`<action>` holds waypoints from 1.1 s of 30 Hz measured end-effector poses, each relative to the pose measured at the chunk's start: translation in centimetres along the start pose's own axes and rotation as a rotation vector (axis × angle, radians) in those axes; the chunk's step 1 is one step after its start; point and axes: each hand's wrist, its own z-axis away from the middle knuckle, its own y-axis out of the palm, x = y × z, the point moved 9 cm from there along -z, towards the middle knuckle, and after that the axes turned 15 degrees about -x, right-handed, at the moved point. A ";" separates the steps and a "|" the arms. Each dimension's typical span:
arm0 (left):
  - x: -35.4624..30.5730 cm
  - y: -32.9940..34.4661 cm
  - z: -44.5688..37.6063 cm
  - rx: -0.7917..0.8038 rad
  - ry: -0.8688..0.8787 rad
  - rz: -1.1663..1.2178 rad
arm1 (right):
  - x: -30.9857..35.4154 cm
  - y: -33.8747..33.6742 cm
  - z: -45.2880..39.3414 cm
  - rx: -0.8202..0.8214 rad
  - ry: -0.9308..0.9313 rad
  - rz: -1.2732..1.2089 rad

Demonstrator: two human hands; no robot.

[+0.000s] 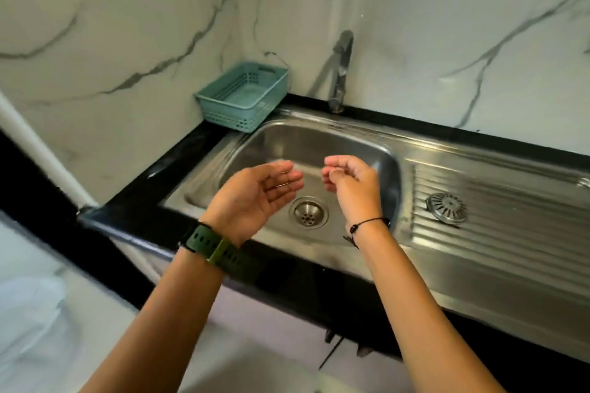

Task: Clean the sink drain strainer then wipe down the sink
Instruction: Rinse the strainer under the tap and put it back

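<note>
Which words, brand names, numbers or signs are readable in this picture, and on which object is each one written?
None: no text can be read in this view.
The sink, faucet, teal basket and drain strainer on the drainboard show no visible marking.
The green watch strap on the left wrist shows only holes; the watch face is hidden.

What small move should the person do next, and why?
Probably move the right hand over to the drain strainer, which lies out of the drain on the ribbed drainboard. Both hands hold nothing above the sink basin.
</note>
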 end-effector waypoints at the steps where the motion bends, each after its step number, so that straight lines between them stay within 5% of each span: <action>1: 0.3 1.4 -0.8 0.010 -0.008 -0.019 | -0.3 -0.7 -1.2 -0.013 0.003 0.010; 5: 1.4 5.9 -4.0 0.052 -0.029 -0.050 | -1.2 -3.0 -5.0 -0.042 -0.050 0.173; 10: 4.7 11.1 -7.2 0.136 -0.125 -0.119 | -2.8 -9.6 -9.6 -0.155 -0.198 0.883; 14: 7.9 14.8 -8.9 0.210 -0.230 -0.214 | -7.3 -14.4 -12.4 -0.105 -0.036 1.320; 25: 7.7 16.3 -14.6 0.370 -0.359 -0.318 | -10.0 -15.5 -16.4 -0.074 0.222 1.437; 33: 6.4 13.8 -19.9 0.395 -0.419 -0.325 | -10.5 -14.8 -16.9 -0.121 0.158 1.564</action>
